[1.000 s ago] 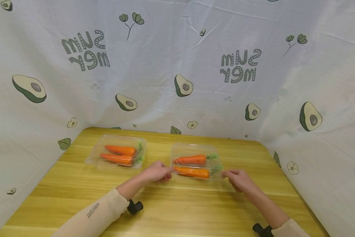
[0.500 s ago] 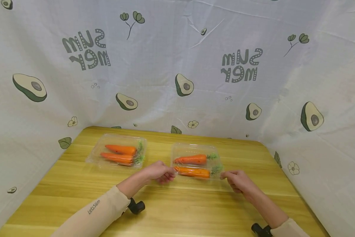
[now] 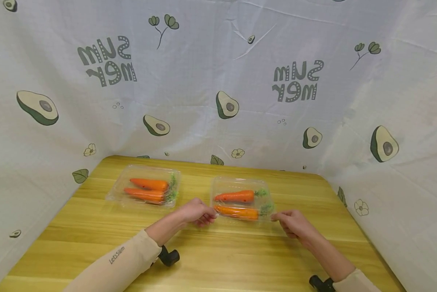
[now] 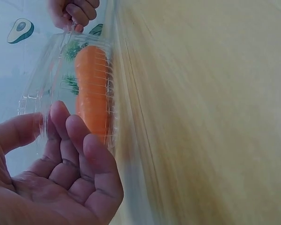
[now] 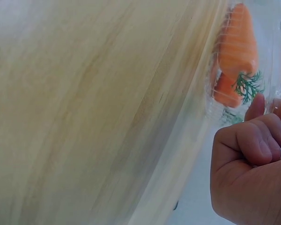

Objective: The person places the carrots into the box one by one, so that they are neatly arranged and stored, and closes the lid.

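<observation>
A clear plastic clamshell box (image 3: 230, 184) sits on the table with two orange carrots inside, a rear carrot (image 3: 236, 197) and a front carrot (image 3: 237, 212). Their feathery green tops (image 3: 266, 209) point right. My left hand (image 3: 196, 212) pinches the box's front left corner between thumb and forefinger (image 4: 59, 112), its other fingers curled loosely below. At the front right corner, my right hand (image 3: 294, 224) pinches the rim, thumb and forefinger meeting there. In the right wrist view its remaining fingers (image 5: 257, 140) are folded in. The lid lies over the carrots.
Another clear box (image 3: 121, 184) with two carrots (image 3: 147, 190) lies to the left on the wood-grain table (image 3: 218, 259). A white cloth (image 3: 189, 81) printed with avocados hangs behind and along both sides.
My left fingertips have shifted slightly right onto the box's front left corner, and my right fingertips have come slightly inward on the other corner. The box stays in place.
</observation>
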Demonstrator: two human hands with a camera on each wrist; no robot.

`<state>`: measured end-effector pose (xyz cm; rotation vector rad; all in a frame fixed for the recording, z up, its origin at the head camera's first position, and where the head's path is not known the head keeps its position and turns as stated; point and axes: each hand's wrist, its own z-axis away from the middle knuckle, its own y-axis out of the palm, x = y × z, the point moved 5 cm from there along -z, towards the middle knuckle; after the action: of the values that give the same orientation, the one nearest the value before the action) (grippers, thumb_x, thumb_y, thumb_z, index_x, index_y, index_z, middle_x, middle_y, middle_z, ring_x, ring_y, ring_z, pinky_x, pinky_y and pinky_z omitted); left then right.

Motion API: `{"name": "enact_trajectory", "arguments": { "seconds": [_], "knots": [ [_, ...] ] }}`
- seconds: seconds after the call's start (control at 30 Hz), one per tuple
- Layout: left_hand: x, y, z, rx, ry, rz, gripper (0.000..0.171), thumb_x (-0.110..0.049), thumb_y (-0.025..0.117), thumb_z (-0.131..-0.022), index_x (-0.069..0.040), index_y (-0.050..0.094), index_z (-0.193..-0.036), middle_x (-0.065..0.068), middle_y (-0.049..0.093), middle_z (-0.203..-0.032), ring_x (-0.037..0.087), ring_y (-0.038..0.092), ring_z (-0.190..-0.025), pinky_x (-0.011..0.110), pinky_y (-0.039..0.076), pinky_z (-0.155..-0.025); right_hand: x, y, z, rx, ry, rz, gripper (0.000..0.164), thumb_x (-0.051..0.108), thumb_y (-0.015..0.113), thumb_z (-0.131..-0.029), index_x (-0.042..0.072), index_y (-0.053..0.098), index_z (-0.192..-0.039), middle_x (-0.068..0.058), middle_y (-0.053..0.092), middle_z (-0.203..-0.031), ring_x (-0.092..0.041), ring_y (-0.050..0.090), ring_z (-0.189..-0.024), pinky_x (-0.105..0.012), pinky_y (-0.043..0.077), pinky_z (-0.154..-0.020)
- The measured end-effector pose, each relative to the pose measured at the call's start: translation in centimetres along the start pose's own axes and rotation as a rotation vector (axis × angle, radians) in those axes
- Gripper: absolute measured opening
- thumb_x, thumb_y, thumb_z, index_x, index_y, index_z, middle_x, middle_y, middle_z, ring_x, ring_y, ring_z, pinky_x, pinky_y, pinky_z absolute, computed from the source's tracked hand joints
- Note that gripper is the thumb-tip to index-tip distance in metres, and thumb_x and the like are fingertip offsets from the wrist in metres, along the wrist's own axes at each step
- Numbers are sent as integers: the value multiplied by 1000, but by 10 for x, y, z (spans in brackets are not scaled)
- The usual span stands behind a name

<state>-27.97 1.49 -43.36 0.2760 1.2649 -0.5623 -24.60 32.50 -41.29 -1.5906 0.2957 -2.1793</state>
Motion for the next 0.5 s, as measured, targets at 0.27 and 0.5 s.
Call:
{"name": "enact_trajectory", "arguments": {
  "seconds": [0.27, 0.5],
  "knots": [
    [2, 0, -2, -2, 4, 1, 25, -13, 64, -94, 10, 72, -95, 1, 65, -70, 10, 56, -62, 21, 46, -55, 0, 0, 0, -3, 3, -9, 35, 24, 60, -100, -8, 68, -111, 6, 27, -53, -9, 18, -46, -22, 23, -44],
    [1, 0, -2, 6, 11, -2, 26, -14, 63, -95, 10, 72, -94, 1, 64, -69, 10, 56, -62, 21, 46, -55, 0, 0, -1, 4, -5, -10, 33, 23, 59, -100, -8, 69, -107, 7, 26, -53, -8, 17, -46, -22, 23, -44]
  ]
}}
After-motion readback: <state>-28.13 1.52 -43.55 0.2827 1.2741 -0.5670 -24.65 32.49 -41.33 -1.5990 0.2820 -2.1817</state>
